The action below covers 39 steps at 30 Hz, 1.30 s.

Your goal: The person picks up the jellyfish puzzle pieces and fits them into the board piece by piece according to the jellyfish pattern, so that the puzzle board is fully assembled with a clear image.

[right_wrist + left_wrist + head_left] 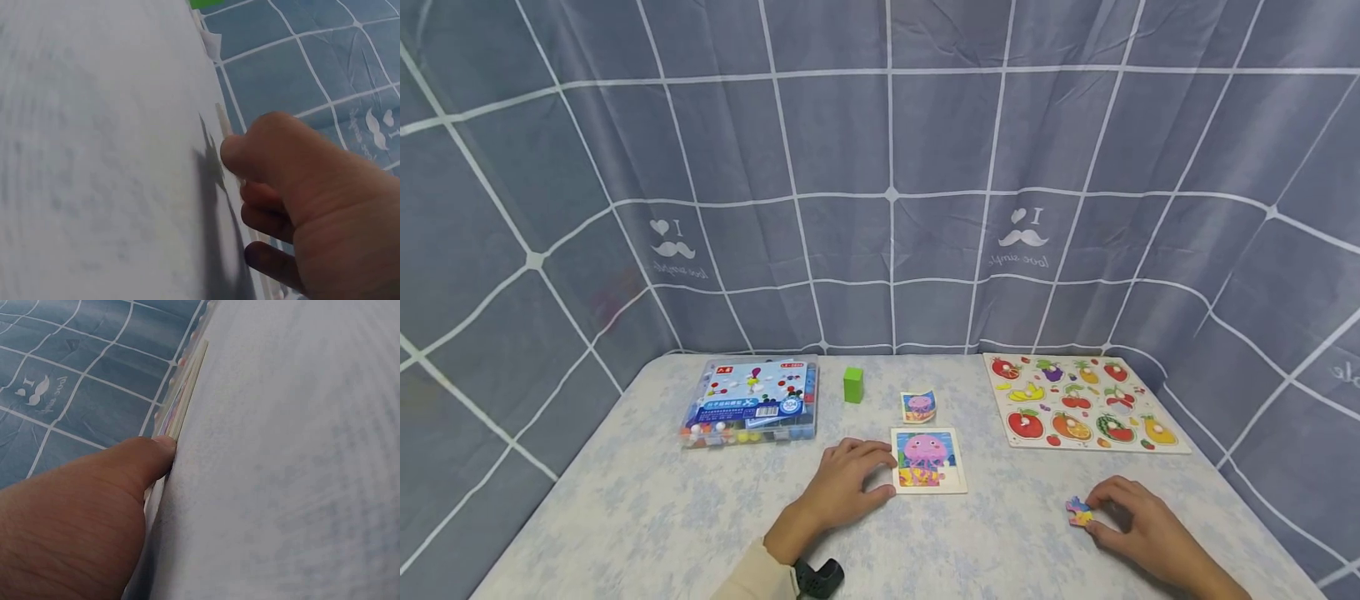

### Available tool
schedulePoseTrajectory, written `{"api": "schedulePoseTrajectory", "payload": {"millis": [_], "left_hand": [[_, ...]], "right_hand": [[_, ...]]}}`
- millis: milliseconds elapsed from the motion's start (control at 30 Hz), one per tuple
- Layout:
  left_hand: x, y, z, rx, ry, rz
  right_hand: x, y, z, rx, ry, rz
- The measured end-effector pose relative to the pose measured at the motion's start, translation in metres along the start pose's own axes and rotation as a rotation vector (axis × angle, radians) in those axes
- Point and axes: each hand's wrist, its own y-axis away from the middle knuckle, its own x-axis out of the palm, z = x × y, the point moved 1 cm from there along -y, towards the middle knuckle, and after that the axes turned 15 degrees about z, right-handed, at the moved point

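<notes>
A small framed jigsaw puzzle [927,449] with a pink sea creature lies flat on the table; pale backing shows at its lower right corner. My left hand [847,483] rests at its left edge, fingers loosely bent and the thumb near the lower left corner. The left wrist view shows the thumb [156,453] against the board's thin side [190,387]. Over at the right, my right hand [1138,529] pinches a blue, pink and yellow puzzle piece [1079,512] between thumb and fingers. In the right wrist view, that hand [294,181] mostly hides the piece.
Behind the puzzle lies a small picture card [918,407] with a curled corner, with a green block [853,385] to its left. A clear case of molecule-model parts [752,400] sits back left. A fruit peg board [1078,402] lies back right, before a grey-blue checked curtain [940,242].
</notes>
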Motion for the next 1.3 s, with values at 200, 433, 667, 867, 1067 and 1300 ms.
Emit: {"api": "schedulePoseTrajectory", "payload": {"millis": [200,433,667,867,1067,1300], "left_hand": [[0.001,-0.001,-0.002,0.000,0.008,0.011],[0.002,-0.001,-0.002,0.012,0.013,0.012],[0.001,-0.002,0.001,-0.006,0.013,0.019],[0.000,-0.002,0.001,-0.019,0.020,0.027],[-0.001,-0.002,0.000,-0.012,0.021,0.027],[-0.002,0.000,-0.001,-0.003,0.017,0.020]], "right_hand": [[-0.002,-0.013,0.006,-0.014,-0.028,0.054],[-0.003,-0.044,0.019,0.001,-0.041,0.151],[0.012,-0.093,0.042,-0.072,-0.020,0.215],[0.033,-0.127,0.058,-0.110,-0.077,0.287],[0.044,-0.138,0.065,-0.124,-0.071,0.342],[0.054,-0.142,0.068,-0.117,-0.028,0.389]]}}
